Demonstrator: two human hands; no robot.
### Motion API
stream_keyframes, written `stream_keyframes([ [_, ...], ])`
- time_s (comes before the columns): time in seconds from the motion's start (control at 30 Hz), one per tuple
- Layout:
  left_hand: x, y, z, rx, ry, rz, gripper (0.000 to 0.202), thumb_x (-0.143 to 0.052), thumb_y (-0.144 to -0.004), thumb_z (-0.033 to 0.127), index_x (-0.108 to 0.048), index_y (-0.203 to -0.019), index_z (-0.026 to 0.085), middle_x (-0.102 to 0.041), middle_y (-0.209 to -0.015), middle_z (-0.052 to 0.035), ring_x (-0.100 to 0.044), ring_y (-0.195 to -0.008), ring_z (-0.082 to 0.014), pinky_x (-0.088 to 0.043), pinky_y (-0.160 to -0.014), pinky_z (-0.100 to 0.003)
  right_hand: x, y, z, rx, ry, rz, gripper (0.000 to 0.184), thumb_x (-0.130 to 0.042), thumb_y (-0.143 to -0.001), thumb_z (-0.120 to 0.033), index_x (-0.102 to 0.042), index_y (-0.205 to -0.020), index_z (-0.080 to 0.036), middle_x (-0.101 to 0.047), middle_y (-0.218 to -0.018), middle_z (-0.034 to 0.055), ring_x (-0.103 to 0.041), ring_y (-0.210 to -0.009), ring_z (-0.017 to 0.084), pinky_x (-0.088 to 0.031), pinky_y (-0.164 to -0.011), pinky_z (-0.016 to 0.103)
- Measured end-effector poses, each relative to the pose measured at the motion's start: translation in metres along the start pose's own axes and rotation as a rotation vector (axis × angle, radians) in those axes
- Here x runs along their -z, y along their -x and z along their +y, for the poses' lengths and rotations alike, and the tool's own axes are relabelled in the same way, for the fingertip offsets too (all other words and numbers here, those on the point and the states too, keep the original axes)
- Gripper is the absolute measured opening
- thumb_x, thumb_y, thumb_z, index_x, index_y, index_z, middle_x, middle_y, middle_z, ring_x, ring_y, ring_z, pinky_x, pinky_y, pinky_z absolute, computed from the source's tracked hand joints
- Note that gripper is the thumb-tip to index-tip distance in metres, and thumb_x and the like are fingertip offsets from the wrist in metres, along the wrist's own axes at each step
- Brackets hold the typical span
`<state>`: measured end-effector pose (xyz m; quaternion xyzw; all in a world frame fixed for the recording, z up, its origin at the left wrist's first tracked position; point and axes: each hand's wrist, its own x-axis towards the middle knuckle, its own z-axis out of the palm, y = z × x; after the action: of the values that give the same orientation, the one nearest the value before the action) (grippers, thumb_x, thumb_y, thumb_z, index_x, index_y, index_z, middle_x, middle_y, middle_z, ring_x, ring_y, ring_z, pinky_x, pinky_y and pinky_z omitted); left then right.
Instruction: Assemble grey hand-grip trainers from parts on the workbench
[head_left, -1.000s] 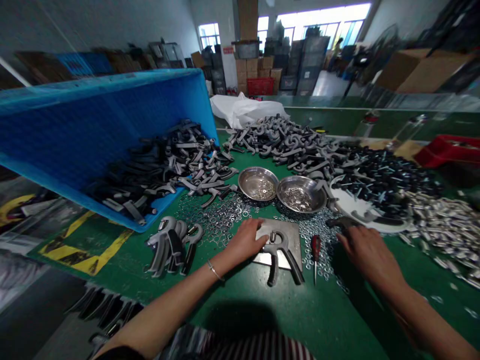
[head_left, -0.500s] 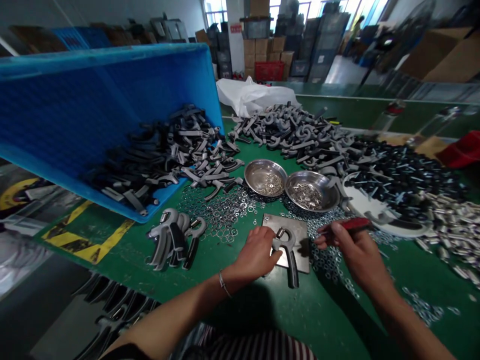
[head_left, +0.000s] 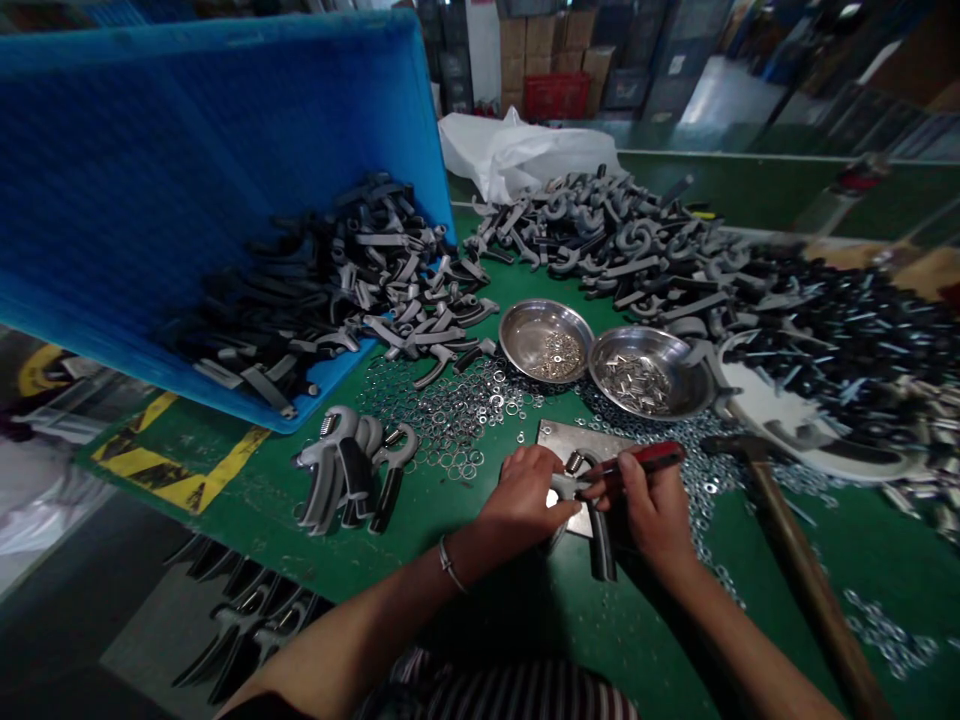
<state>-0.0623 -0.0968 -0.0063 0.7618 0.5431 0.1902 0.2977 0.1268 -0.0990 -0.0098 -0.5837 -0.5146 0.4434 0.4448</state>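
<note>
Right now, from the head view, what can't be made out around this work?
In the head view:
The hand gripper: its middle is hidden by the left hand and right hand.
The red-handled screwdriver: its tip is hidden by the hands.
The parts in the steel bowl: too small to identify.
The hammer handle: its end is cut off by the bottom edge.

A blue bin (head_left: 187, 150) is tilting on the tabletop (head_left: 225, 510), two steel bowls (head_left: 546, 340) are sitting side by side, and a hammer (head_left: 802, 560) is lying to their right.
</note>
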Motion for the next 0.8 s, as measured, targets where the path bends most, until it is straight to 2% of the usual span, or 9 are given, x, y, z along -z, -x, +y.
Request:
stream_keyframes([
  [0.1, -0.001, 0.001, 0.000, 0.000, 0.002, 0.003, 0.027, -0.069, -0.083, 0.035, -0.057, -0.103, 0.020, -0.060, -0.108, -0.0057, -0.051, -0.104, -0.0248, -0.040, -0.093, -0.037, 0.001, 0.001, 0.001, 0.004, 0.094, -0.002, 0.035, -0.048, -0.095, -0.060, -0.051, -0.096, -0.025, -0.074, -0.075, 0.0065, -0.068, -0.055, 0.023, -0.055, -0.055, 0.037],
  [0.23, -0.003, 0.003, -0.002, 0.004, -0.002, 0.009, 0.031, -0.070, -0.083, 0.037, -0.056, -0.106, 0.021, -0.059, -0.111, -0.0055, -0.051, -0.106, -0.0248, -0.039, -0.096, -0.038, -0.001, 0.004, -0.004, 0.159, 0.463, -0.028, 0.040, -0.044, -0.093, -0.062, -0.055, -0.092, -0.023, -0.071, -0.079, 0.0116, -0.070, -0.070, 0.029, -0.054, -0.064, 0.040],
  [0.33, -0.005, 0.003, -0.001, 0.005, -0.011, 0.002, 0.032, -0.070, -0.083, 0.037, -0.056, -0.107, 0.021, -0.059, -0.112, -0.0056, -0.051, -0.107, -0.0249, -0.038, -0.097, -0.038, -0.008, -0.005, -0.017, 0.217, 0.627, -0.090, 0.035, -0.045, -0.092, -0.056, -0.052, -0.095, -0.022, -0.069, -0.079, 0.0123, -0.068, -0.069, 0.031, -0.050, -0.060, 0.039],
  [0.43, -0.004, 0.004, 0.001, 0.018, -0.028, -0.012, 0.033, -0.070, -0.083, 0.039, -0.056, -0.106, 0.020, -0.059, -0.112, -0.0067, -0.051, -0.107, -0.0261, -0.039, -0.094, -0.038, -0.014, -0.025, -0.032, 0.128, 0.485, -0.197, 0.029, -0.052, -0.090, -0.052, -0.048, -0.095, -0.023, -0.065, -0.067, 0.0048, -0.065, -0.057, 0.025, -0.046, -0.054, 0.033],
  [0.5, -0.002, 0.004, 0.002, 0.025, -0.029, -0.015, 0.033, -0.070, -0.084, 0.040, -0.056, -0.107, 0.020, -0.059, -0.113, -0.0070, -0.051, -0.108, -0.0266, -0.039, -0.093, -0.038, -0.013, -0.037, -0.037, 0.014, 0.290, -0.318, 0.032, -0.045, -0.093, -0.056, -0.045, -0.090, -0.025, -0.061, -0.058, -0.0001, -0.059, -0.046, 0.021, -0.045, -0.049, 0.031],
  [0.57, 0.000, 0.004, 0.003, 0.025, -0.023, -0.021, 0.033, -0.070, -0.084, 0.039, -0.056, -0.108, 0.020, -0.058, -0.115, -0.0071, -0.050, -0.109, -0.0268, -0.039, -0.094, -0.038, -0.010, -0.043, -0.038, -0.074, 0.092, -0.371, 0.037, -0.036, -0.096, -0.061, -0.044, -0.088, -0.026, -0.062, -0.058, -0.0014, -0.058, -0.042, 0.018, -0.046, -0.047, 0.030],
  [0.63, 0.002, 0.003, 0.002, 0.025, -0.018, -0.027, 0.035, -0.070, -0.084, 0.038, -0.055, -0.109, 0.020, -0.058, -0.116, -0.0075, -0.050, -0.110, -0.0273, -0.039, -0.095, -0.039, -0.005, -0.043, -0.035, -0.065, -0.050, -0.297, 0.037, -0.037, -0.096, -0.063, -0.044, -0.092, -0.026, -0.067, -0.067, -0.0006, -0.062, -0.048, 0.018, -0.050, -0.051, 0.030],
  [0.7, 0.001, 0.002, 0.001, 0.023, -0.016, -0.028, 0.035, -0.070, -0.083, 0.038, -0.055, -0.109, 0.020, -0.058, -0.116, -0.0076, -0.050, -0.111, -0.0274, -0.039, -0.096, -0.040, 0.002, -0.039, -0.029, -0.026, -0.126, -0.197, 0.035, -0.049, -0.091, -0.062, -0.044, -0.097, -0.028, -0.070, -0.075, -0.0009, -0.066, -0.054, 0.019, -0.052, -0.055, 0.031],
  [0.8, -0.002, 0.004, 0.001, 0.031, -0.016, -0.021, 0.032, -0.069, -0.084, 0.037, -0.055, -0.108, 0.021, -0.059, -0.115, -0.0072, -0.051, -0.110, -0.0271, -0.040, -0.097, -0.040, 0.017, -0.033, -0.017, 0.000, 0.030, -0.119, 0.036, -0.052, -0.089, -0.063, -0.044, -0.095, -0.028, -0.068, -0.070, -0.0028, -0.062, -0.048, 0.019, -0.050, -0.050, 0.032],
])
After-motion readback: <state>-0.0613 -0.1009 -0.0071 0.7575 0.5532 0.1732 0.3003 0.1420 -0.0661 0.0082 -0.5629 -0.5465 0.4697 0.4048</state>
